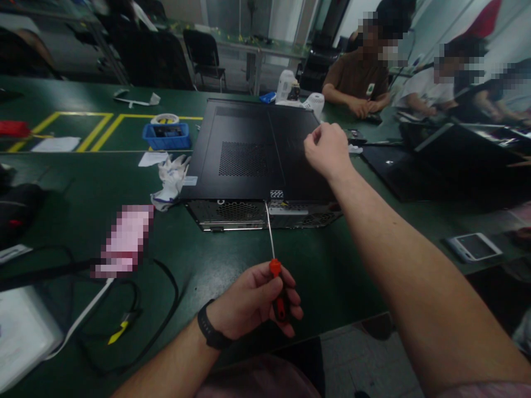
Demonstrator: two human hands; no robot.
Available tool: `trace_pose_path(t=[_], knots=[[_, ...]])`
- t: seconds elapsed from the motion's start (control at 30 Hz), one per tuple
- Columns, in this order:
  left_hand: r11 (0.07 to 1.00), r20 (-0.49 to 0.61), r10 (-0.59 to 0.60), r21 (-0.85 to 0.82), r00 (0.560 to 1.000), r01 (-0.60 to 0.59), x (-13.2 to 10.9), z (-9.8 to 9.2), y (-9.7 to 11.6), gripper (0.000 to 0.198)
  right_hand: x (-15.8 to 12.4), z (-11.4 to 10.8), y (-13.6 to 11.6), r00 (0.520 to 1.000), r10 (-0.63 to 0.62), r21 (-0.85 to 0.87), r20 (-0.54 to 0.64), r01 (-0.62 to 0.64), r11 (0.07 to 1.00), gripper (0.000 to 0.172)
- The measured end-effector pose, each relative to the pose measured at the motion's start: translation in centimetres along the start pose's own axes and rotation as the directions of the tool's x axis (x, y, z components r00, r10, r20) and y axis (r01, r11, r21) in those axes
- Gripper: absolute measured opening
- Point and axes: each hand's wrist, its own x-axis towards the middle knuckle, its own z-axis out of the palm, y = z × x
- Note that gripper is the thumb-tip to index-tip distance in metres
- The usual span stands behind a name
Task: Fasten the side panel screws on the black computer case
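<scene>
A black computer case point(249, 149) lies on its side, with its rear panel towards me. My left hand point(259, 301), with a black band on the wrist, is closed on the handle of a screwdriver point(281, 301) in red and black. The long shaft points away from me, and its tip meets the rear edge of the case near a small patterned label point(276, 194). Over the right part of the top panel is my right hand point(328, 149), fingers curled together. What they hold, if anything, is hidden.
Left of the case are white gloves point(171, 179) and a blue bin point(166, 136) with a tape roll on its rim. Black cables point(172, 282) lie front left. A laptop point(464, 160) and a white-framed device point(475, 247) lie right. Several people sit at the far right.
</scene>
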Motion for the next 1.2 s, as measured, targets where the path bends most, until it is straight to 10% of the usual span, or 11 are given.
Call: trace_pose_path(t=[1.2], knots=[[0.998,-0.007,-0.021,-0.051,1.0,0.02,-0.31,0.2,0.36,0.024,0.06,0.2,0.2,1.0,0.003,0.017,0.001,-0.003,1.0,0.015]])
